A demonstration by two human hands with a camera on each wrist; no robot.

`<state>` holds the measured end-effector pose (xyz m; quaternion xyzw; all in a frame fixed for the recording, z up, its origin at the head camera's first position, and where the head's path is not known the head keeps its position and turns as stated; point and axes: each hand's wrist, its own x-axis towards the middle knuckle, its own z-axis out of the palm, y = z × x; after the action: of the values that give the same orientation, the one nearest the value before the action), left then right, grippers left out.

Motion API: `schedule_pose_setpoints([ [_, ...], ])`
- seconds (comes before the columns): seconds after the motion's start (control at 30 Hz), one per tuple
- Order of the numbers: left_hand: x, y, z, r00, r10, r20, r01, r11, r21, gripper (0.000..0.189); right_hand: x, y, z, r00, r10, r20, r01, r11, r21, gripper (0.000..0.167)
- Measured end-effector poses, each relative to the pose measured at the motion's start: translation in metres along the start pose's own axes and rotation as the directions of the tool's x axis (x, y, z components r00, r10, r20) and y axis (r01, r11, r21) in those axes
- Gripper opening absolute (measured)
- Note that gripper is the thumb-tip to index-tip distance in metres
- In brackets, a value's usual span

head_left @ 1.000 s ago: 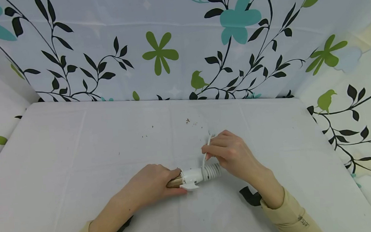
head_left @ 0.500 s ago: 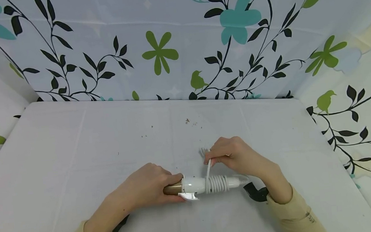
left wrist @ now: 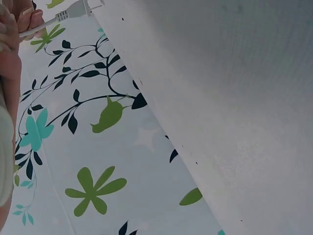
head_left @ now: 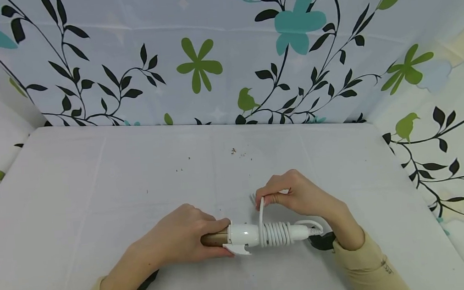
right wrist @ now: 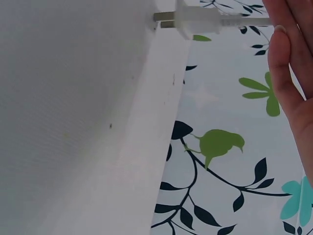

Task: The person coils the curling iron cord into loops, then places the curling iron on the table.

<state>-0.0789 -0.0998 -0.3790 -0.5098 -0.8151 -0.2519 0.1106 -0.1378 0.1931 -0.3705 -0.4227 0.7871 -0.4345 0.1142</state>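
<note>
My left hand [head_left: 184, 236] grips the gold-brown barrel [head_left: 214, 238] of a curling iron [head_left: 241, 234], which lies sideways with its white handle pointing right. A white lever sticks out on the near side by the thumb. Several turns of white cord [head_left: 277, 234] are wound round the handle, and a loose loop stands at its right end. Above the handle, my right hand [head_left: 303, 196] pinches the cord between thumb and fingers, close to the plug. That two-pronged white plug [right wrist: 200, 19] hangs past the fingertips in the right wrist view.
A white-covered table [head_left: 96, 198] lies beneath both hands. Small brown specks [head_left: 233, 151] are scattered towards its far side. Patterned cloth [head_left: 123, 44] with leaves and flowers rises behind and at both sides. A black piece [head_left: 322, 241] shows by the right wrist.
The curling iron has shifted towards the person, and its handle end now shows beyond the right hand. The right hand moved slightly right and nearer, and a loose cord loop has appeared.
</note>
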Motion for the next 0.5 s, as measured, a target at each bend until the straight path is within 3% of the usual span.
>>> schedule_pose_setpoints([
  [0.1,0.000,0.000,-0.001,0.998,-0.015,-0.053,0.014,1.000,-0.027,0.032,0.001,-0.001,0.001,0.999,0.033,-0.004,-0.033,0.999,0.021,0.019],
  [0.27,0.001,0.000,0.000,0.989,-0.081,-0.127,0.078,0.996,-0.034,0.036,0.007,-0.004,0.005,0.998,0.026,-0.048,-0.025,0.999,0.030,0.018],
  [0.4,0.002,0.001,0.002,0.977,-0.115,-0.181,0.112,0.993,-0.026,0.035,0.010,0.000,0.013,0.993,0.003,-0.118,-0.007,1.000,-0.030,0.017],
  [0.5,0.003,0.002,0.002,0.971,-0.128,-0.201,0.128,0.992,-0.012,0.033,0.011,0.004,0.017,0.986,-0.055,-0.156,0.035,0.991,-0.131,0.020],
])
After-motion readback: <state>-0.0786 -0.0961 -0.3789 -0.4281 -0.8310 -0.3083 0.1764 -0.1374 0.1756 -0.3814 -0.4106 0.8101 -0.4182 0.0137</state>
